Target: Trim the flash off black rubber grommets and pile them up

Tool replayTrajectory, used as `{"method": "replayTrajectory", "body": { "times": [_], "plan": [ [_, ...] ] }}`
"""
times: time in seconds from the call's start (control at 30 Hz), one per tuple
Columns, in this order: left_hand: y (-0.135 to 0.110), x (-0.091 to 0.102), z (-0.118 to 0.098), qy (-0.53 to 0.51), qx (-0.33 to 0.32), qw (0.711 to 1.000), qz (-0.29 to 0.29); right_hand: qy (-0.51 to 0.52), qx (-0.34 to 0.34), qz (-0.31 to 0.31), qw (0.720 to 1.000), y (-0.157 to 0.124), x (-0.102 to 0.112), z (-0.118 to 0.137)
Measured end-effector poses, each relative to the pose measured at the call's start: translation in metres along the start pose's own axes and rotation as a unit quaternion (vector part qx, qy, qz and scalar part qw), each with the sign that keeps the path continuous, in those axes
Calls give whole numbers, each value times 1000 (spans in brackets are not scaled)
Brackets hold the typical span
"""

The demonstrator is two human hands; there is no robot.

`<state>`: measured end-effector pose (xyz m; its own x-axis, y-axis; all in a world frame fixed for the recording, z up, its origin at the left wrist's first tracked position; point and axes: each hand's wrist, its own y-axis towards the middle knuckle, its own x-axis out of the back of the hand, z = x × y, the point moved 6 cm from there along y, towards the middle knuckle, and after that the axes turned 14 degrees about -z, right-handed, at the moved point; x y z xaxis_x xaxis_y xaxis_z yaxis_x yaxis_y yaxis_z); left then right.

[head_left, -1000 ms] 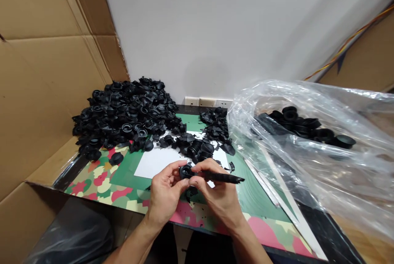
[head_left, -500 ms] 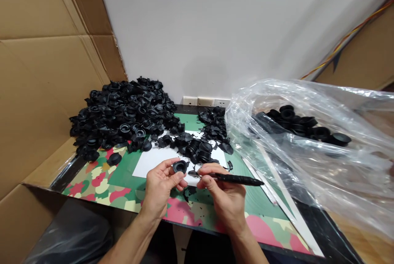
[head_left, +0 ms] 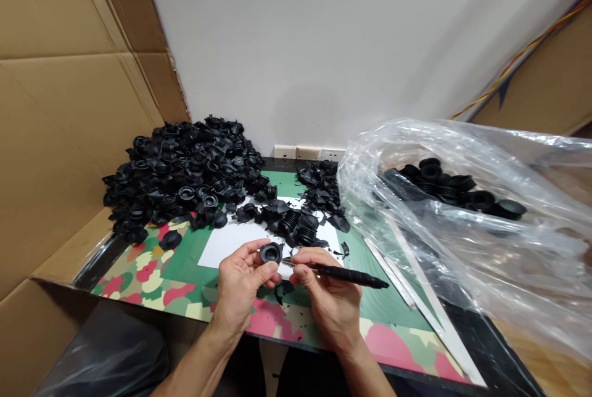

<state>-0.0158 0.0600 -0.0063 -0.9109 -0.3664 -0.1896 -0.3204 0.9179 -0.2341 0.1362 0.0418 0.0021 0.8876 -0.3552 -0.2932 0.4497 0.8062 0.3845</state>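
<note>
Pinched between the thumb and fingers of my left hand (head_left: 238,286) is a round black rubber bellows (head_left: 271,253), its ringed opening turned up toward me. My right hand (head_left: 335,301) is closed around a slim black-handled trimming knife (head_left: 354,275), gripped like a pen. The metal tip of the knife reaches the right rim of the bellows; whether it cuts into the rubber is too small to tell. Just beyond both hands, several untrimmed bellows (head_left: 293,221) lie on a white sheet (head_left: 217,243). Black scraps (head_left: 283,291) lie below the fingers.
A large heap of black rubber bellows (head_left: 185,175) fills the back left, beside a cardboard wall (head_left: 69,107). A pile of black trimmings (head_left: 321,190) sits at the back middle. On the right, a clear plastic bag (head_left: 462,249) holds smooth black parts (head_left: 481,200). Sockets (head_left: 308,152) line the wall.
My right hand has moved slightly left, bringing the knife tip to the rim of the bellows, and the handle's end has dropped. The bellows has turned a little in my left hand.
</note>
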Motion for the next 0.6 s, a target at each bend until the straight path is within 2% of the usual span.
{"method": "replayTrajectory", "body": {
  "times": [0.17,0.27,0.33,0.4,0.5,0.6],
  "plan": [
    [-3,-5,2,-37,50,998,20,-49,100,6,994,-2,-5,15],
    [-8,-10,5,-52,95,993,38,-81,177,-21,981,-5,-8,28],
    [-12,-13,6,-50,116,991,49,-101,199,-50,974,-4,-7,31],
    [-14,-12,5,-42,114,991,48,-109,170,-91,975,1,1,29],
    [-12,-8,3,-25,87,996,29,-107,46,-133,984,11,15,16],
    [-9,-3,2,-14,54,998,15,-67,-80,-81,991,15,16,3]
  ]
}}
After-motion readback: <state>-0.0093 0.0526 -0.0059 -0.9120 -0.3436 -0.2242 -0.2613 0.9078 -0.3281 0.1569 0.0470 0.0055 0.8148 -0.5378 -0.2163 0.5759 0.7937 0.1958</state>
